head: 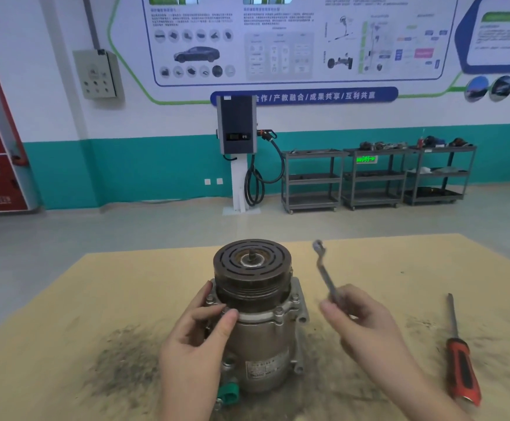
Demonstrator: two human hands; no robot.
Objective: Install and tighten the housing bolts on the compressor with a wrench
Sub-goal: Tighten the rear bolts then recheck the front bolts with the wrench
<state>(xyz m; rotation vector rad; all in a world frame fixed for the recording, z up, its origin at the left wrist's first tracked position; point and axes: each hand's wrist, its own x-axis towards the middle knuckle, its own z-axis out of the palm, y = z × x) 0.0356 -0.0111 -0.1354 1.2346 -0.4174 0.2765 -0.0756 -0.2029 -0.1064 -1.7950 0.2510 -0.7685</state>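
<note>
The compressor (262, 335) stands upright on the wooden table (95, 299), its dark slotted pulley (252, 268) on top. Bolt heads (294, 297) show on the housing flange below the pulley. My left hand (196, 332) rests against the compressor's left side, thumb and fingers at the flange; whether they pinch a bolt I cannot tell. My right hand (360, 317) grips the lower end of a metal wrench (323, 268), held in the air to the right of the compressor. Its head points up and away, apart from the compressor.
A red-handled screwdriver (460, 357) lies on the table at the right. Dark metal dust marks the tabletop around the compressor. A green cap (229, 390) sits at the compressor's base. Grey carts and a charging unit stand far off by the wall.
</note>
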